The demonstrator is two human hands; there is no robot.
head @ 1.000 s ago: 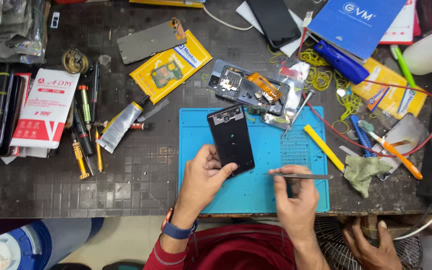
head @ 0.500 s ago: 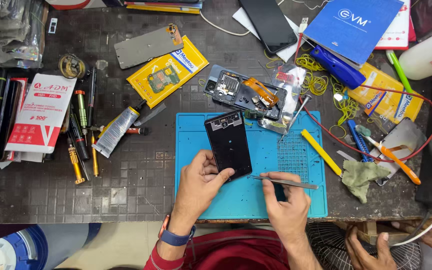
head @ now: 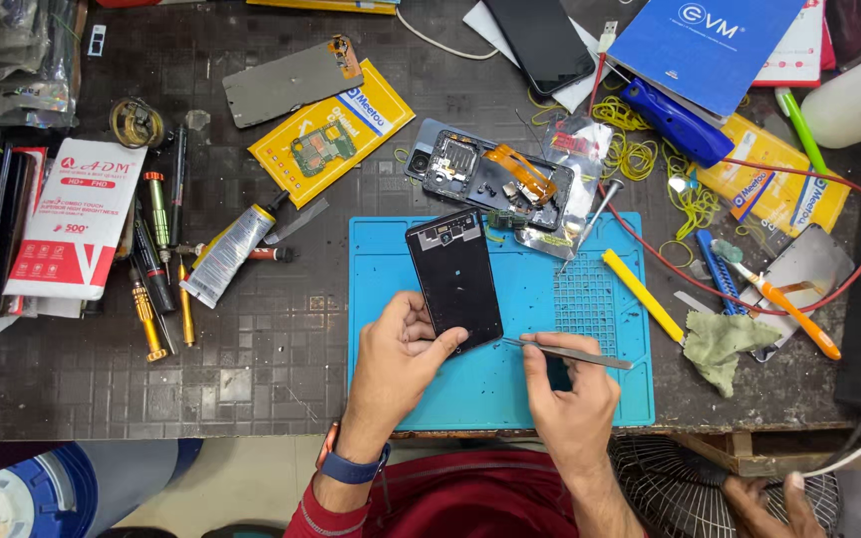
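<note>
Black phone (head: 454, 278) lying near blue mat's (head: 590, 399) left edge, bare mat to its right, left hand (head: 398, 356) curled, pinching phone's lower end, right hand (head: 570, 394) closed around tweezers (head: 568, 352), tips just beside phone's corner.

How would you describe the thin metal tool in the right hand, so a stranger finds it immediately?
Find the blue mat at the table's front edge. The right hand rests on its lower part, holding silver tweezers that point left toward the black phone. Unlike the yellow stick nearby, they are metal and thin.

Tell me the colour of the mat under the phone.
Blue mat, seen in the head view.
</note>
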